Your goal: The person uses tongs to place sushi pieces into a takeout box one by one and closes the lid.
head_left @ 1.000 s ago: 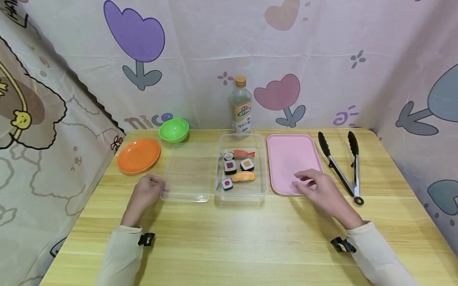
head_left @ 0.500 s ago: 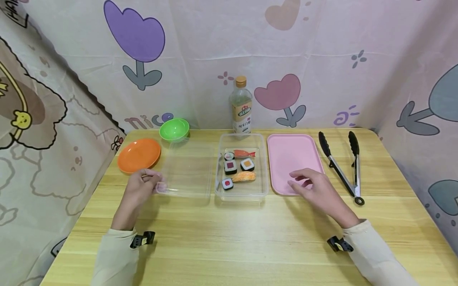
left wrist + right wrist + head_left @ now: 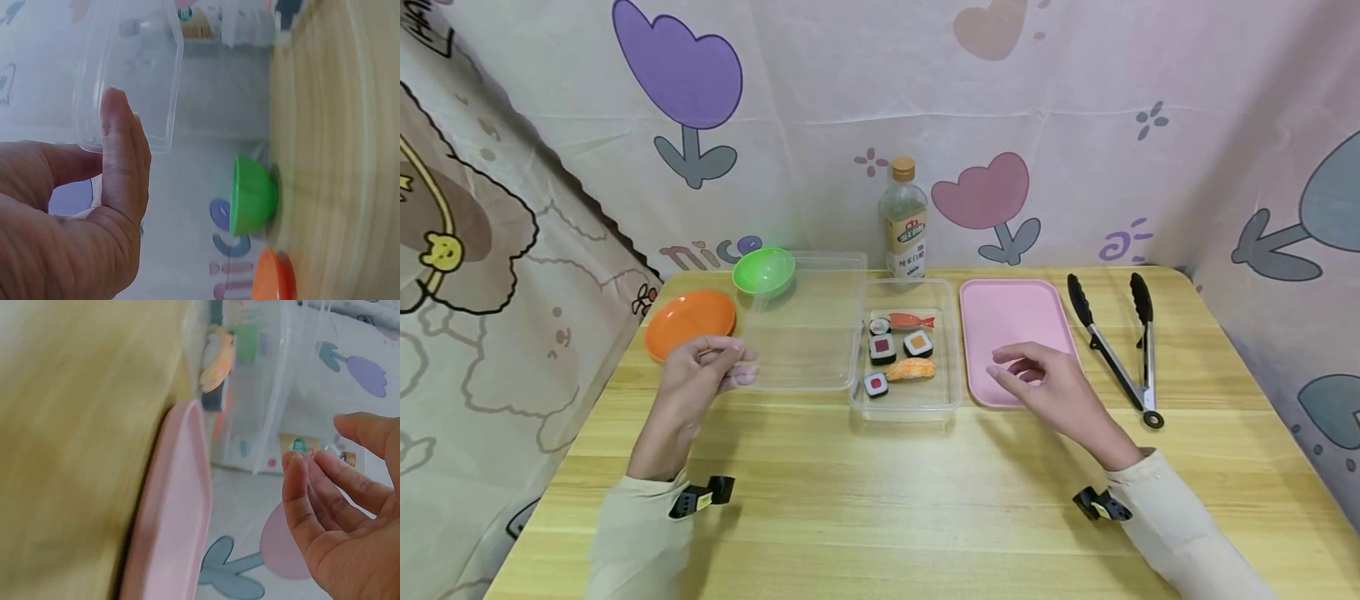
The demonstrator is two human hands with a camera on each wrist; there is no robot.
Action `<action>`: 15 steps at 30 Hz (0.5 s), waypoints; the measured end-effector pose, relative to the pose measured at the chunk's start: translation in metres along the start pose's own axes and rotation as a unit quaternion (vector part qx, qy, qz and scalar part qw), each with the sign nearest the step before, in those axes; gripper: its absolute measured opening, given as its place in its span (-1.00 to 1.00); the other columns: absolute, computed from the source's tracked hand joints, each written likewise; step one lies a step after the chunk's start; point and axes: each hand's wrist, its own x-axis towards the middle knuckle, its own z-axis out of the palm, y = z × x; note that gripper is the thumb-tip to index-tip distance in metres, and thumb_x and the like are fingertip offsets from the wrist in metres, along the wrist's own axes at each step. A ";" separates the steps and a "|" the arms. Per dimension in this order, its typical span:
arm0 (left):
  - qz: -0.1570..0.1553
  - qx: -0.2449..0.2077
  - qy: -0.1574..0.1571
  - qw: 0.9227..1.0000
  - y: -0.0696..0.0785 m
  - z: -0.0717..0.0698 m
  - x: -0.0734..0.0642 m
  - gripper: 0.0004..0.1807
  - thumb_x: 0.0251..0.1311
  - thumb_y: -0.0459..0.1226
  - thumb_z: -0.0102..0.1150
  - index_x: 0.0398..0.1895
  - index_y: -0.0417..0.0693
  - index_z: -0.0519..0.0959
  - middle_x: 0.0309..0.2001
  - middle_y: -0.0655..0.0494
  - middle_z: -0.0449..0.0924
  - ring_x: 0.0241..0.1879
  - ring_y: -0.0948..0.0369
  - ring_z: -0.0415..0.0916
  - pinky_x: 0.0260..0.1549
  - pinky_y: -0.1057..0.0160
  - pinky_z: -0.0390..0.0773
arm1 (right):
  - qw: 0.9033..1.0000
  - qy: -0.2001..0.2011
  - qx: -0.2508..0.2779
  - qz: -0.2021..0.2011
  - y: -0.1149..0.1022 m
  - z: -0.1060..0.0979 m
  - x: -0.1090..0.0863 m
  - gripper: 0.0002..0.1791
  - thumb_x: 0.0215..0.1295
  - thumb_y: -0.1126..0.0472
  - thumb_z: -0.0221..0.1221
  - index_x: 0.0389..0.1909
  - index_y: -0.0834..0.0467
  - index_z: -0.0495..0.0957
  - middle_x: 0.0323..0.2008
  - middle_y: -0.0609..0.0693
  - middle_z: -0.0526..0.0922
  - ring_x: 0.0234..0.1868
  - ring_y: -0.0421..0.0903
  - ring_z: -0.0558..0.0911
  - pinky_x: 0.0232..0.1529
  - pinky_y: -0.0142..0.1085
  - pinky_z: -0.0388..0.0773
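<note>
My left hand (image 3: 700, 371) pinches the near left corner of a clear plastic lid (image 3: 805, 325), raised off the table; the left wrist view shows thumb and fingers on the lid's edge (image 3: 134, 81). The lid's right side overlaps the left rim of a clear plastic container (image 3: 906, 408). Inside it lie several sushi pieces, among them an orange-topped sushi (image 3: 912, 369), a red shrimp piece (image 3: 912, 321) and a square roll (image 3: 918, 343). Above the near part of a pink tray (image 3: 1015, 312) hovers my right hand (image 3: 1048, 387), fingers loosely bent with nothing between them.
An orange plate (image 3: 690, 321) lies at the left, with a green bowl (image 3: 763, 271) behind it, partly seen through the lid. A bottle (image 3: 905, 225) stands behind the container. Tongs (image 3: 1120, 358) lie spread right of the tray.
My left hand has lifted the lid from the table, and the lid has moved up and slightly right, over the container's left rim. My right hand has shifted a little left.
</note>
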 end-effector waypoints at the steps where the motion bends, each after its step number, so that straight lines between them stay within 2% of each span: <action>1: 0.002 0.003 -0.006 1.000 0.001 0.004 0.000 -0.76 0.45 -0.39 0.07 0.02 -0.43 0.38 -0.31 0.11 0.74 -0.39 0.27 0.72 -0.25 0.31 0.67 | 1.000 0.000 0.010 0.001 -0.002 0.001 0.002 -0.74 0.28 0.24 0.37 -0.07 0.27 0.71 -0.17 0.08 0.74 -0.27 -0.08 0.71 -0.25 -0.37 0.64; 4: 0.007 0.009 -0.022 1.000 0.004 0.017 0.002 -0.81 0.46 -0.40 0.06 -0.01 -0.39 0.42 -0.31 0.12 0.73 -0.38 0.26 0.72 -0.23 0.28 0.68 | 0.999 -0.005 0.049 0.004 -0.009 0.005 0.007 -0.73 0.29 0.24 0.35 -0.04 0.28 0.70 -0.16 0.12 0.74 -0.30 -0.03 0.72 -0.28 -0.37 0.65; 9: 0.005 0.000 -0.044 0.999 0.002 0.041 0.005 -0.87 0.45 -0.42 0.06 -0.07 -0.37 0.45 -0.33 0.09 0.72 -0.39 0.26 0.70 -0.26 0.27 0.69 | 0.992 -0.028 0.118 0.020 -0.019 0.012 0.016 -0.67 0.34 0.22 0.32 0.03 0.34 0.67 -0.23 0.16 0.74 -0.38 0.06 0.73 -0.38 -0.25 0.67; 12: 0.005 -0.004 -0.050 0.999 -0.002 0.056 0.006 -0.86 0.44 -0.44 0.06 -0.07 -0.40 0.44 -0.34 0.09 0.71 -0.42 0.28 0.69 -0.30 0.28 0.69 | 0.986 -0.046 0.156 0.044 -0.025 0.017 0.021 -0.60 0.36 0.15 0.30 0.09 0.33 0.64 -0.25 0.14 0.75 -0.39 0.02 0.73 -0.35 -0.19 0.68; 15: 0.003 -0.001 -0.055 0.998 -0.004 0.071 0.008 -0.85 0.44 -0.44 0.07 -0.05 -0.40 0.43 -0.33 0.07 0.70 -0.44 0.29 0.68 -0.33 0.30 0.68 | 0.975 -0.061 0.201 0.071 -0.029 0.021 0.027 -0.53 0.39 0.10 0.27 0.17 0.34 0.59 -0.23 0.15 0.75 -0.38 -0.01 0.73 -0.31 -0.14 0.69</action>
